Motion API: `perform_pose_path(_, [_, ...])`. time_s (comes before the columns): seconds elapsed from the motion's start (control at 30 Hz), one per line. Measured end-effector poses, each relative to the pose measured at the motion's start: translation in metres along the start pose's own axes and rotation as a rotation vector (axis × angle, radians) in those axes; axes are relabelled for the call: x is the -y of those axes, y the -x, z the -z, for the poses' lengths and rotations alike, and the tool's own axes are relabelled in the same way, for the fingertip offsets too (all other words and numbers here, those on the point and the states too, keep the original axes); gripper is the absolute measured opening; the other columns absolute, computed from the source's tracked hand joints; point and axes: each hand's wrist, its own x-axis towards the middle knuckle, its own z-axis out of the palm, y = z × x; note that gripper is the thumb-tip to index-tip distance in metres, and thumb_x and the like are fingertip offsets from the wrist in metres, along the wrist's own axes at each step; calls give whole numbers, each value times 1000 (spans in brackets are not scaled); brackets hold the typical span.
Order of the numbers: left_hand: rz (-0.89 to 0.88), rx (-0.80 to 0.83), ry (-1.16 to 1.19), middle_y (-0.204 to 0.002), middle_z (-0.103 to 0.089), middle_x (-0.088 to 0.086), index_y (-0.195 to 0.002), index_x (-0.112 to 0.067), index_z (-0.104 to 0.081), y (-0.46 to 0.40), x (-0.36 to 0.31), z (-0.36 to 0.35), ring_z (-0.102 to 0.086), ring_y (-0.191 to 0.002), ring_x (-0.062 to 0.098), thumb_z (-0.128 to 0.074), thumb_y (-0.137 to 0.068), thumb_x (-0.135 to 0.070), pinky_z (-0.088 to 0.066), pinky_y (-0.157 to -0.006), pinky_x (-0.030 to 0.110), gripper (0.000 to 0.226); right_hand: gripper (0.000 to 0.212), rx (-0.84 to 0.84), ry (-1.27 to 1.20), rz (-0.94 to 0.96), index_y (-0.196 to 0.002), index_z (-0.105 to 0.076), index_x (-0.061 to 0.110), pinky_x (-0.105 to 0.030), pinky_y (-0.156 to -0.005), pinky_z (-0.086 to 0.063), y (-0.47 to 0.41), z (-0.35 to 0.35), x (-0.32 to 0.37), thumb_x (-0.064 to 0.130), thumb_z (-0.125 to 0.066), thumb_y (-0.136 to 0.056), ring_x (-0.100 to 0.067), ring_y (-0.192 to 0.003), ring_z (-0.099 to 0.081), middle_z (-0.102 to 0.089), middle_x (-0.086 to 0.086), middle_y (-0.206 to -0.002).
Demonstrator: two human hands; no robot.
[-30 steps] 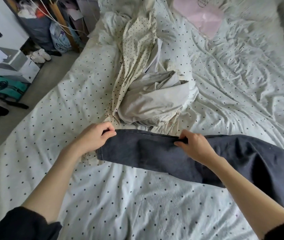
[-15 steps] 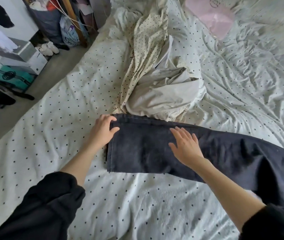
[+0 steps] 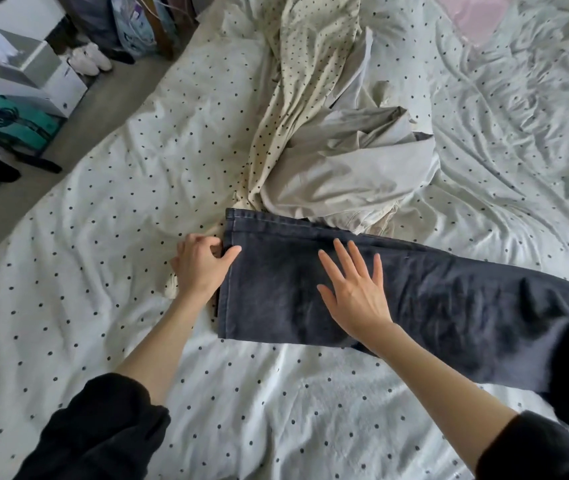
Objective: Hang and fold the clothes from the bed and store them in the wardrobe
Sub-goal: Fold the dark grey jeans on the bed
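Head view: dark denim jeans point(image 3: 432, 299) lie flat across a polka-dot duvet point(image 3: 110, 209). The left hand point(image 3: 203, 266) pinches the leg hem between thumb and curled fingers; the right hand point(image 3: 354, 292) presses flat, fingers spread. A grey garment point(image 3: 356, 171) and dotted cream dress point(image 3: 297, 91) lie crumpled just behind.

The dotted bed cover point(image 3: 85, 271) lies bare left of and below the dark jeans point(image 3: 414, 299), but a heap of pale clothes point(image 3: 345, 168) touches their far edge.
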Motion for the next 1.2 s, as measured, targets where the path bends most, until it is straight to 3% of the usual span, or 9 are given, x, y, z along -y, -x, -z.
perform_pose_path(0.13, [-115, 19, 168, -118, -55, 9, -88, -2, -66, -3, -10, 5, -48, -115, 27, -68, -85, -22, -36, -99, 39, 20, 56, -7, -20, -12, -150, -17, 26, -55, -114, 1, -16, 9, 3, 38, -37, -99, -22, -147, -1, -10, -4, -159])
perform_pose_path(0.27, [-387, -153, 455, -116, -58, 4, -83, 2, -60, -4, -18, 23, -54, -103, 13, -66, -84, -4, -41, -85, 10, 9, 56, -76, -125, -38, -150, -21, 23, -55, -114, -6, -15, 14, 2, 33, -42, -98, -23, -145, -13, -18, -5, -157])
perform_pose_path(0.33, [-414, -191, 481, -116, -55, -1, -85, 2, -60, -17, -23, 29, -53, -104, 10, -65, -85, -5, -42, -86, 14, 9, 55, -106, -146, -33, -149, -25, 21, -56, -114, -9, -12, 13, 0, 30, -44, -97, -25, -145, -16, -20, -7, -156])
perform_pose_path(0.6, [75, 130, 539, -105, -60, 8, -115, -1, -52, -47, -15, -9, -59, -100, 24, -68, -85, -23, -46, -86, 32, 40, 57, -48, -66, -48, -143, -39, 19, -64, -108, -19, -1, 2, 0, 29, -58, -90, -32, -142, -24, -27, -12, -153])
perform_pose_path(0.67, [34, 131, 511, -93, -61, 2, -106, -5, -57, -48, -14, -12, -57, -86, 18, -67, -86, -27, -46, -75, 27, 32, 59, -35, -40, -53, -140, -44, 19, -67, -104, -24, 5, -3, 0, 31, -64, -86, -33, -139, -30, -32, -12, -151])
perform_pose_path(0.77, [-19, 158, 427, -69, -51, 3, -81, -2, -57, -50, -13, -10, -48, -67, 18, -63, -87, -31, -35, -58, 28, 30, 61, 8, -31, -84, -147, -30, 24, -66, -108, -11, 7, -13, -3, 39, -52, -93, -30, -145, -13, -15, -8, -157])
perform_pose_path(0.9, [55, 241, 418, -86, -60, 0, -96, -9, -59, -52, -20, -5, -55, -82, 17, -59, -90, -34, -41, -72, 30, 25, 61, 72, -5, -97, -151, -11, 28, -62, -111, 1, 6, -21, -14, 44, -36, -98, -23, -146, 8, 5, -2, -159])
perform_pose_path(1.07, [143, 380, 493, -122, -56, 4, -130, -7, -48, -44, -15, -2, -54, -113, 20, -58, -93, -19, -44, -98, 38, 41, 61, 98, -20, -91, -151, -11, 27, -59, -112, 3, 15, -22, -17, 43, -37, -98, -24, -146, 10, 5, -2, -159])
perform_pose_path(1.2, [191, 375, 623, -118, -56, 3, -129, -9, -45, -30, -5, 5, -55, -107, 18, -60, -89, -2, -46, -93, 36, 43, 61, 132, -22, -100, -151, -9, 27, -57, -113, 3, 20, -26, -17, 42, -35, -99, -24, -145, 11, 7, -2, -159])
